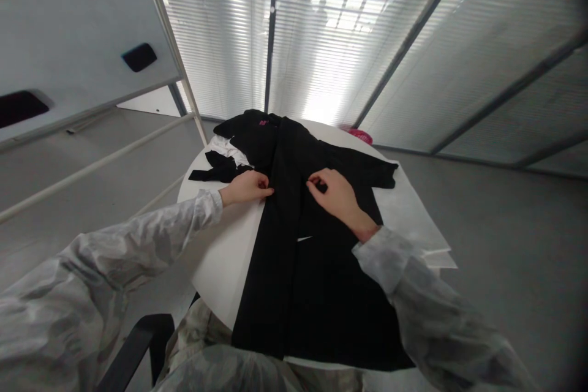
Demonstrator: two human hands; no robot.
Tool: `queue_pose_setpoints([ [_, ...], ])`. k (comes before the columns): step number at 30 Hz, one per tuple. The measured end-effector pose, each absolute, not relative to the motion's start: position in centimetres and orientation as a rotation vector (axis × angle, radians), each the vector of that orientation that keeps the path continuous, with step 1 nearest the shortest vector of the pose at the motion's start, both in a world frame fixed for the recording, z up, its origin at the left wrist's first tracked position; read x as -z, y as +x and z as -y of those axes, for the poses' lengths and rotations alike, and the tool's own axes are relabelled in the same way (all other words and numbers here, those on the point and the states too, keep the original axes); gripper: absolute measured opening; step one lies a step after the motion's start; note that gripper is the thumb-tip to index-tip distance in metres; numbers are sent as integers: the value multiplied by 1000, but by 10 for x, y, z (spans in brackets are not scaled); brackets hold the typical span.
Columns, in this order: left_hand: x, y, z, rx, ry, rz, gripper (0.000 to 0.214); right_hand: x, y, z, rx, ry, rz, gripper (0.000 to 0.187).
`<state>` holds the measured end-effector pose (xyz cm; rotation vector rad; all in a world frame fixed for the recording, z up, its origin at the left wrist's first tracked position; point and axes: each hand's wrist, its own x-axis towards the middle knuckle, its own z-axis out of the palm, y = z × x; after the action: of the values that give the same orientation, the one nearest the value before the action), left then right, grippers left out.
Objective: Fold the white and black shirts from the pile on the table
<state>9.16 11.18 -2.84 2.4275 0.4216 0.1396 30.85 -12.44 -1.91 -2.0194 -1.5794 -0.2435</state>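
A long black garment (340,294) lies spread over the white round table (220,257), one sleeve (367,165) stretched out to the right. Along its left side a long strip is folded inward, its edge running down the middle. My left hand (250,186) pinches the outer left edge of the garment between thumb and fingers. Over the middle, my right hand (333,191) has thumb and fingertips closed at the inner edge of the folded strip. A small white gap shows between the layers below my hands.
Bunched black cloth (220,166) and white cloth (227,148) lie at the table's far left. White sheets (413,214) rest on the right side. A pink item (361,135) shows behind the table. A whiteboard frame (186,82) stands left; a black chair armrest (149,331) is near me.
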Motion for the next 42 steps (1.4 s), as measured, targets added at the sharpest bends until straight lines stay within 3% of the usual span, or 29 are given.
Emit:
queue_pose_setpoints([
  [5, 27, 94, -110, -188, 2360, -453, 49, 38, 382, 73, 192, -2325, 1112, 63],
  [7, 28, 95, -109, -196, 2317, -476, 59, 43, 399, 60, 119, -2375, 1087, 60],
  [12, 35, 96, -112, -209, 2262, -440, 56, 37, 422, 46, 174, -2385, 1052, 24],
  [19, 32, 97, -107, -254, 2354, -492, 51, 20, 435, 48, 406, -2391, 858, 30],
  [24, 14, 103, -100, -352, 2429, -684, 63, 33, 401, 46, 316, -2210, 1201, 26],
  [29, 5, 124, -108, -398, 2397, -811, 57, 53, 354, 40, 132, -2191, 1495, 62],
  [33, 8, 139, -115, -359, 2438, -773, 36, 57, 350, 46, 116, -2263, 1550, 76],
  [39, 14, 138, -114, -372, 2417, -823, 16, 50, 371, 69, 79, -2377, 1597, 78],
  [42, 11, 132, -103, -459, 2490, -790, 21, 49, 374, 76, 55, -2422, 1603, 75],
])
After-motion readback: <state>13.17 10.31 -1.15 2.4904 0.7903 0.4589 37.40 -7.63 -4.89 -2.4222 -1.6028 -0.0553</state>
